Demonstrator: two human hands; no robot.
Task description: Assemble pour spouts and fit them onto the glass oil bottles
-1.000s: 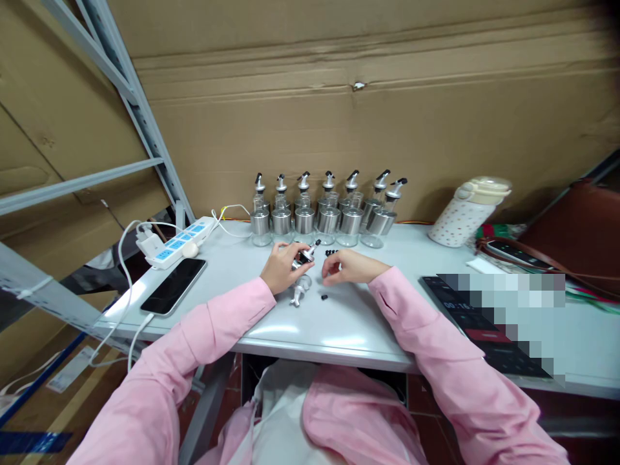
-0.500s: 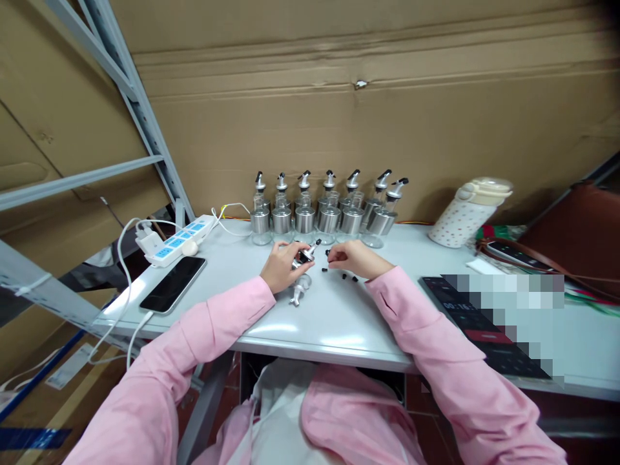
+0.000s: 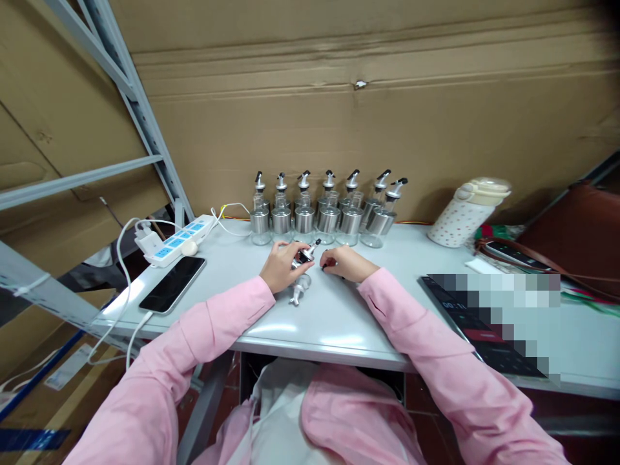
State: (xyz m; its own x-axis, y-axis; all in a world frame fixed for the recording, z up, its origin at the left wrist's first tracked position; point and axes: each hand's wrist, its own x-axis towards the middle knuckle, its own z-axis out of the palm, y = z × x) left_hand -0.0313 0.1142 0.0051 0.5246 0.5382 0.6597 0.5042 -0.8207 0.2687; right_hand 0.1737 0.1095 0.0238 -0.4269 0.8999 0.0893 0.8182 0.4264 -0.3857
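Note:
My left hand (image 3: pixel 282 266) is closed around a silver bottle pourer (image 3: pixel 306 255) with a black tip, held just above the table. Below that hand, a second pourer (image 3: pixel 299 290) of silver and clear parts lies on the tabletop. To the right, my right hand (image 3: pixel 349 263) is down at the table with thumb and fingers pinched together. A small black piece (image 3: pixel 323 267) shows at its fingertips. The other small black pieces on the table are mostly hidden by this hand.
Several glass bottles with steel sleeves (image 3: pixel 305 218) stand in rows at the back, some topped with pourers. On the left lie a phone (image 3: pixel 172 285) and a power strip (image 3: pixel 186 240). A dotted flask (image 3: pixel 467 213), a dark tablet (image 3: pixel 477 316) and a brown bag (image 3: pixel 576 232) are at right.
My right hand has shifted left and slightly down, over the small black pieces. My left hand and its pourer have stayed in place.

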